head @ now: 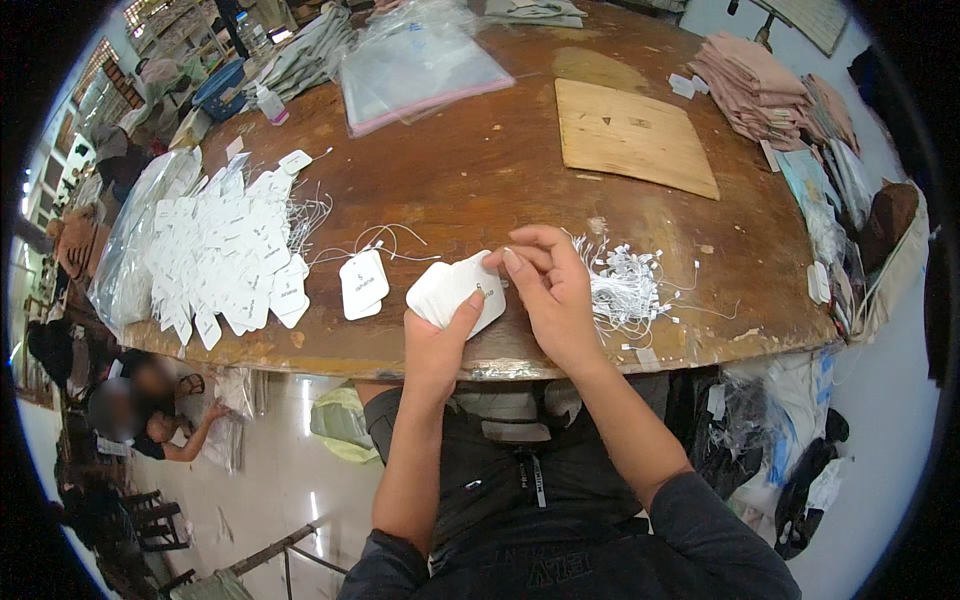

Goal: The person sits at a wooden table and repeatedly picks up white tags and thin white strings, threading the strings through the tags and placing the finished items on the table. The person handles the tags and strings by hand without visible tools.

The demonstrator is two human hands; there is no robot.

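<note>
My left hand [435, 346] grips a fanned stack of white card hang tags [442, 292], its thumb pressed on the printed front tag. At the stack's upper right corner are the bent fingers of my right hand [556, 300]. Whether a string is pinched there is too small to tell. Just right of that hand lies a tangled heap of white tag strings [626, 289] with small plastic locks. To the left, a few hang tags [364, 285] with strings attached rest on the wooden table [465, 191]. Further left spreads a large pile of strung hang tags [221, 255].
Clear plastic bags [424, 82] and a plywood board [634, 139] lie toward the back. Folded pink garments [754, 90] are stacked at the right. A small bottle [271, 105] stands near a blue basket [219, 90]. Another person [150, 412] is beyond the table's left front.
</note>
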